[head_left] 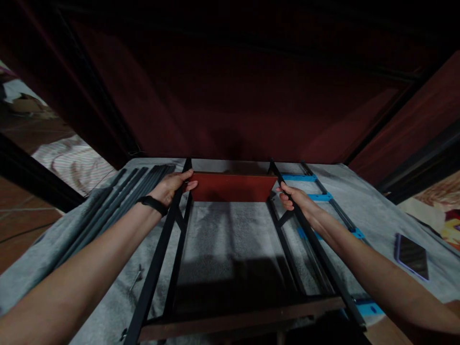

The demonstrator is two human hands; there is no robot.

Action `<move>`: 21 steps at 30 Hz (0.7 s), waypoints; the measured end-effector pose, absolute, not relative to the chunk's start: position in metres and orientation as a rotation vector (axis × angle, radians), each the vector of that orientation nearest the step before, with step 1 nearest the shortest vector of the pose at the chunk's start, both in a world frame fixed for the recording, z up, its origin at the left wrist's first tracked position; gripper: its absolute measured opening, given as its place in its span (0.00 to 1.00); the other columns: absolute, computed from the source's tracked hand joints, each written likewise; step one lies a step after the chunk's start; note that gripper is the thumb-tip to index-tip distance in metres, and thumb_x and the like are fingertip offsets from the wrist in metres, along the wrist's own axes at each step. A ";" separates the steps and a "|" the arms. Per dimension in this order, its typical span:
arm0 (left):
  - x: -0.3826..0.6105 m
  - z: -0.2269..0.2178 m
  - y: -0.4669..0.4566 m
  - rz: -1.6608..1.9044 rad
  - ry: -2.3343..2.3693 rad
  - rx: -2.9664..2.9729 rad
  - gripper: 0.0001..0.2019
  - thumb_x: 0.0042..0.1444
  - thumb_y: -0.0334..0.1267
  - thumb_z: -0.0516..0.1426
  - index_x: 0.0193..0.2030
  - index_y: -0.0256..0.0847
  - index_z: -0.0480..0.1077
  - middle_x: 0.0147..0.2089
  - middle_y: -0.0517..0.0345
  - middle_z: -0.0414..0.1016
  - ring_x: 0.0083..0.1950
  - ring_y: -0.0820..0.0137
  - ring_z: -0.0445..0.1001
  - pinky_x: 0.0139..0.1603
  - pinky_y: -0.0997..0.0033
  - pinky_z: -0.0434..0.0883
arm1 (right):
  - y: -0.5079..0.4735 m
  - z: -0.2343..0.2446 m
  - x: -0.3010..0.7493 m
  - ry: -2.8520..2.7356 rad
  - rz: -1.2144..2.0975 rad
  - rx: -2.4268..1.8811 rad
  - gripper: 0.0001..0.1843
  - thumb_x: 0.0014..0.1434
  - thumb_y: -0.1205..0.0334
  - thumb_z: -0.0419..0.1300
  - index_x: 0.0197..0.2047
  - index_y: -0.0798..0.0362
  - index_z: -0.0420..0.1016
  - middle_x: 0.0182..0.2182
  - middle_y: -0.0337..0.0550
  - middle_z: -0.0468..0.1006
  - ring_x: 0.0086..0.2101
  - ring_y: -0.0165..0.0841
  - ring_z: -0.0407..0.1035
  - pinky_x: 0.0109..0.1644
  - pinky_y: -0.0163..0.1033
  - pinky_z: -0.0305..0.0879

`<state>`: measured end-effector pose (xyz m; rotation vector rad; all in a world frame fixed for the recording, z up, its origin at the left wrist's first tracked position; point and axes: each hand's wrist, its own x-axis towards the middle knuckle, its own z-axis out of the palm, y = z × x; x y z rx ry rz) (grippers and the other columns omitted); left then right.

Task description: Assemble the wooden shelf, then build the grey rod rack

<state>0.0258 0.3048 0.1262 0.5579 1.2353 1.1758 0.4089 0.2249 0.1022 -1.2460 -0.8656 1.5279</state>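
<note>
A slim black band (153,205) circles the left wrist (160,195).

At right we see a dark-screened phone (411,257) lying on the grey cloth (384,211), and at left a striped fabric (77,160) with a cardboard box (27,105) beyond it.

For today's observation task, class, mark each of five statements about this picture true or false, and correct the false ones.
1. The left hand holds the left black rail of the frame. True.
2. The right hand holds a smartphone. False: the right hand holds the right black rail; the smartphone lies on the grey cloth.
3. A dark wristband circles the left wrist. True.
4. The board between the rails is blue. False: the board is reddish-brown.
5. Grey tubes lie left of the frame. True.
</note>
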 end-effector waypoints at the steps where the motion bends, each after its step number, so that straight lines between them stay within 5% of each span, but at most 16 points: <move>1: 0.027 0.126 0.301 1.175 1.240 0.559 0.06 0.55 0.29 0.61 0.39 0.30 0.70 0.35 0.50 0.75 0.28 0.74 0.77 0.28 0.78 0.78 | 0.223 0.102 0.409 -0.857 1.532 -1.260 0.13 0.62 0.52 0.57 0.38 0.55 0.70 0.17 0.30 0.60 0.13 0.20 0.50 0.13 0.26 0.45; 21: 0.032 0.115 0.239 1.273 1.166 0.593 0.10 0.50 0.29 0.65 0.36 0.29 0.69 0.31 0.51 0.75 0.25 0.72 0.77 0.28 0.76 0.78 | 0.167 0.092 0.413 -0.881 1.466 -1.293 0.16 0.59 0.47 0.60 0.37 0.53 0.69 0.17 0.29 0.60 0.13 0.21 0.50 0.12 0.26 0.46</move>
